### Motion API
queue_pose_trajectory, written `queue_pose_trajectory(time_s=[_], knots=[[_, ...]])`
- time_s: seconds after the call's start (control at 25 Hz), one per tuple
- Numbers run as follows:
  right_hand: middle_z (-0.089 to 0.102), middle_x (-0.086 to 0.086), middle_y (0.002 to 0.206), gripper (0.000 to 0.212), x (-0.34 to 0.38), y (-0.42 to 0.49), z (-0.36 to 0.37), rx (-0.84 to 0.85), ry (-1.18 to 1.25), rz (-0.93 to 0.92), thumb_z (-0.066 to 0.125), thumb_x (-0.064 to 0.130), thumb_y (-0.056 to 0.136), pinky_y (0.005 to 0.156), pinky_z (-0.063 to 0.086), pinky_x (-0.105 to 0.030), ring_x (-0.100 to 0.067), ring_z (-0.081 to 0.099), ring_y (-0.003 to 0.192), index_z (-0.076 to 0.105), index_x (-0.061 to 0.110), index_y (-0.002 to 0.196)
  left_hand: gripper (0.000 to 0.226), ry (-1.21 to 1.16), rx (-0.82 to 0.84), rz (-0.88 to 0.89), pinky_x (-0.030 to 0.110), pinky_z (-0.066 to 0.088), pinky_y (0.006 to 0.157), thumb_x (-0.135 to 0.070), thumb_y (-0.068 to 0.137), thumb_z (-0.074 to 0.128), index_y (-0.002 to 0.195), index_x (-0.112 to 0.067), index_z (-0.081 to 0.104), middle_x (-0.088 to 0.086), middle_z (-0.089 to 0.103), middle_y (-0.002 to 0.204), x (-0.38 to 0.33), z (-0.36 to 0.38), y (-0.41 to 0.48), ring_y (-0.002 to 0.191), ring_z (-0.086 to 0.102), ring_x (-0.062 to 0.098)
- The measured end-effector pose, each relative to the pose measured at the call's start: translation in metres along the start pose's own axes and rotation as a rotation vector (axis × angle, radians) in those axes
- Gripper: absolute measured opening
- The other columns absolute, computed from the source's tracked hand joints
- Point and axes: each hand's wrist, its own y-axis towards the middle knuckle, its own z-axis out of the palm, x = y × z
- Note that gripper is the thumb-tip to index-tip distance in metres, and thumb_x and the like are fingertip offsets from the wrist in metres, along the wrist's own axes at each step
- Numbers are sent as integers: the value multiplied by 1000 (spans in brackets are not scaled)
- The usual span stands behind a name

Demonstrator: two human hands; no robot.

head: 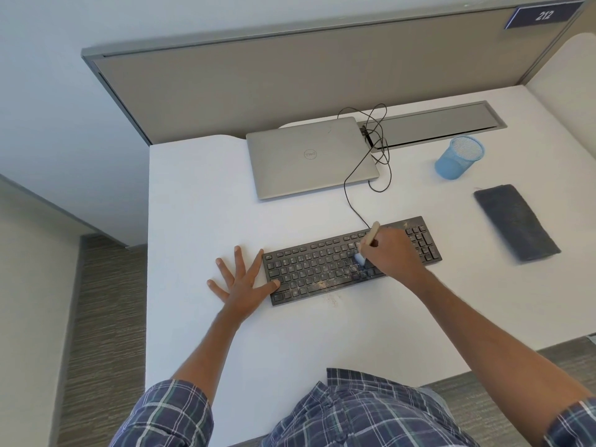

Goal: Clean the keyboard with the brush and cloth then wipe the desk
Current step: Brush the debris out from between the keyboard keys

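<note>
A black keyboard [322, 266] lies on the white desk [200, 201], dusted with pale crumbs near its lower middle. My right hand [392, 253] is shut on a brush [371, 235] with a light wooden handle; its pale blue bristles touch the keys right of centre. Flat on the desk, my left hand [243, 280] has its fingers spread, and the thumb presses the keyboard's left end. A folded dark grey cloth [516, 222] rests to the right, apart from both hands.
A shut silver laptop [309, 156] sits behind the keyboard, with a black cable [382, 162] looping from it to the keyboard. A blue mesh cup [459, 158] stands at the back right. A grey partition [290, 75] borders the desk. Some crumbs [332, 300] lie before the keyboard.
</note>
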Motion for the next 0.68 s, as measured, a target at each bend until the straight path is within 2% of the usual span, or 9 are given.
queue_pose_trajectory(time_s=[0.12,0.2,0.24,0.28,0.4,0.48,0.6,0.68], knots=[[68,6,56,26,13,-2,5,-17,14,-58,65,23,94,48,48,-30,-18,66,54,80,24,72,90,0,-2,-4,67,-34,112,-70,93,67,158,-73,6,-27,-37,168,-1,-1,-1,148,-52,20],[62,9,53,28,15,-3,10,9,-22,-44,64,19,95,40,35,-16,-10,57,48,79,19,72,90,-1,2,-3,67,-34,112,-69,93,67,158,-73,6,-27,-37,168,-2,-1,-1,148,-52,20],[60,9,53,27,14,-4,12,26,-50,-32,63,18,95,39,31,-15,-7,53,46,78,16,72,90,-2,3,-3,67,-35,112,-69,93,67,158,-73,6,-27,-38,167,-2,-1,-1,148,-53,20],[61,9,54,27,14,-4,13,54,-72,-20,63,16,94,40,30,-14,-6,52,46,76,14,70,90,-4,3,-4,67,-35,112,-69,93,67,158,-73,6,-27,-38,167,-2,-1,-1,148,-53,20],[67,10,54,28,13,-1,9,103,-69,-2,62,13,89,49,41,-26,-10,59,48,71,13,62,89,-8,1,-1,67,-35,112,-69,93,67,159,-72,7,-26,-36,169,-2,-1,-1,148,-53,20],[62,13,48,33,18,-1,5,46,-33,-21,61,16,94,48,39,-25,-12,57,48,70,12,63,89,-7,-3,-3,66,-35,112,-69,93,67,159,-72,7,-26,-36,169,-2,-1,-2,149,-52,20],[58,13,53,29,27,-5,6,-11,-30,-72,62,20,100,46,33,-19,-6,52,48,74,15,73,89,-10,-3,-3,66,-35,111,-68,93,67,159,-72,7,-26,-36,169,-3,-2,-3,149,-52,20],[57,10,53,37,26,-6,12,9,-80,-64,63,22,101,46,34,-22,-6,52,47,66,18,64,89,-5,1,-5,66,-35,112,-68,94,67,159,-71,7,-26,-37,168,-3,-2,-3,148,-52,20]])
